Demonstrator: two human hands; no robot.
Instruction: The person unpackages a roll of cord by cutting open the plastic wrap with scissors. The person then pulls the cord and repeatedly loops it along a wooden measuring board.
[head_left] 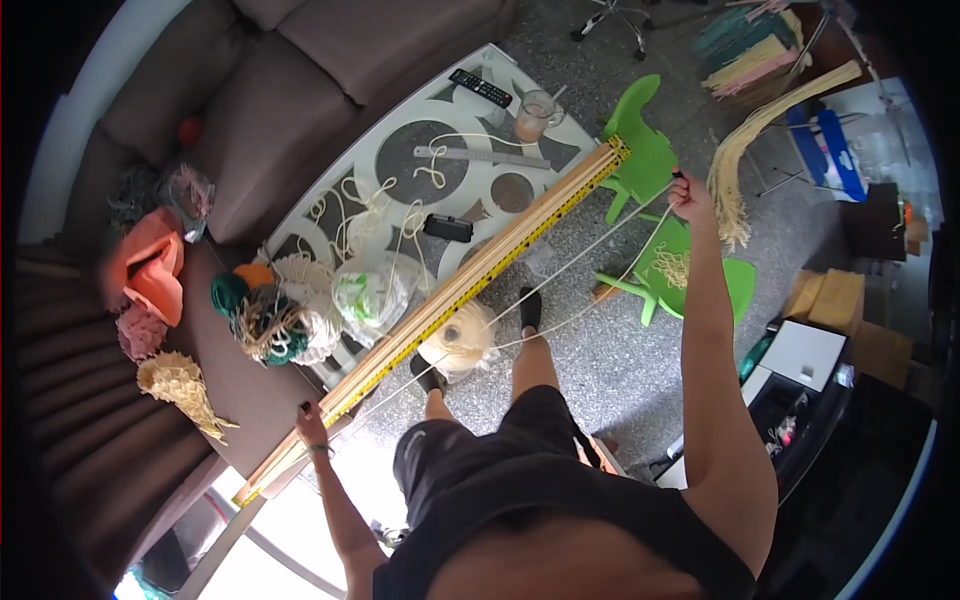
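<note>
A cream cord [590, 247] runs taut between my two hands, with a second slack strand hanging below it. My right hand [690, 196], raised at the upper right near the green chair, is closed on the cord. At the lower left my left hand [311, 425] is closed at the cord's other end, beside the wooden sticks. The long wooden sticks [480, 262] lie diagonally along the table edge, with a yellow measuring tape [500, 268] along them. A large cream cord spool [458, 338] stands on the floor by my feet.
On the glass table [300, 215] are a remote [481, 88], a glass mug [538, 115], a steel ruler [483, 157], a black phone [448, 228] and loose cord. Yarn bundles [270, 315] lie left, near the sofa [290, 90]. Green chairs [640, 130] and boxes [825, 300] stand right.
</note>
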